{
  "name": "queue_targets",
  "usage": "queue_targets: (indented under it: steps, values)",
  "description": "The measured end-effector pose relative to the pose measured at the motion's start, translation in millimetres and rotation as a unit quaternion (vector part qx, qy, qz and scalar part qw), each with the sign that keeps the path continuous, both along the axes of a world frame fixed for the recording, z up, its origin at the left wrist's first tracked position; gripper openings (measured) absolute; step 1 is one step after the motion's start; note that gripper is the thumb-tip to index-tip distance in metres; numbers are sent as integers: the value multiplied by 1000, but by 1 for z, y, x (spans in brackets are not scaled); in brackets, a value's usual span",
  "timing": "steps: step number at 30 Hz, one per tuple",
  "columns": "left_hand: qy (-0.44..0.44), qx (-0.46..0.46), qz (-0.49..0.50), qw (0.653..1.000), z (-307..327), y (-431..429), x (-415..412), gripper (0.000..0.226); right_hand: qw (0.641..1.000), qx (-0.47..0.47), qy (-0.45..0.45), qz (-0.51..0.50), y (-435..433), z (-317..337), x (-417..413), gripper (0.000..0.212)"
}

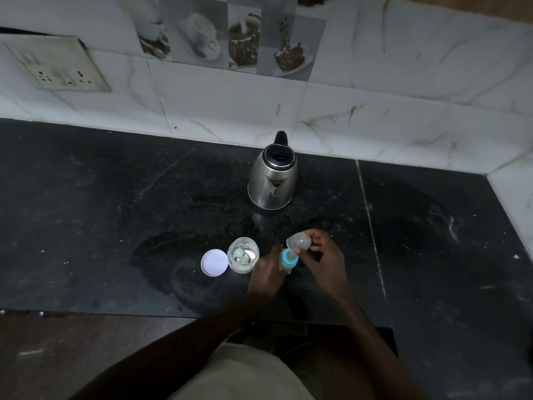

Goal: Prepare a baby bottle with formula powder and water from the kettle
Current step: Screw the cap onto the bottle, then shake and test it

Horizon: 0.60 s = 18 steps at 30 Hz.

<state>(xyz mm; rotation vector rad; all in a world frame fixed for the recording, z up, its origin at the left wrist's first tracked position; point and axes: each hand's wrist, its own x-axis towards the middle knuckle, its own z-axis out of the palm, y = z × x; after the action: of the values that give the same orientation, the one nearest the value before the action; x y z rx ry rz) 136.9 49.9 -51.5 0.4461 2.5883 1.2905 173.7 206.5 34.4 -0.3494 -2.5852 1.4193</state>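
A small baby bottle (pixel 287 259) with a blue collar and teat stands on the black counter, and my left hand (pixel 266 274) grips its body. My right hand (pixel 326 256) holds the clear bottle cap (pixel 299 241) tilted just above and to the right of the teat. To the left of the bottle stands an open clear jar (pixel 243 254) with pale powder and a scoop inside. Its white lid (pixel 214 262) lies flat beside it. A steel electric kettle (pixel 273 174) with a black lid stands farther back, spout toward me.
The black stone counter (pixel 115 212) meets a tiled wall behind and at the right. A switch and socket plate (pixel 57 64) is on the wall at upper left. The counter's front edge runs just below my forearms, with a darker floor beneath at lower left.
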Motion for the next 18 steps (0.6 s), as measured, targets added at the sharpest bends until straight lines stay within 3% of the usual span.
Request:
queue_targets:
  steps: [4, 10, 15, 18]
  values:
    - [0, 3, 8, 1000, -2, 1, 0, 56, 990, 85, -49, 103, 8, 0, 0, 48]
    - [12, 16, 15, 1000, -2, 2, 0, 53, 948, 236, -34, 212, 8, -16, -7, 58]
    - [20, 18, 32, 999, -2, 4, 2, 44, 934, 254, -61, 245, 7, -9, -23, 57]
    - [19, 25, 34, 999, -4, 4, 2, 43, 942, 252, -68, 212, 0, -13, -18, 54]
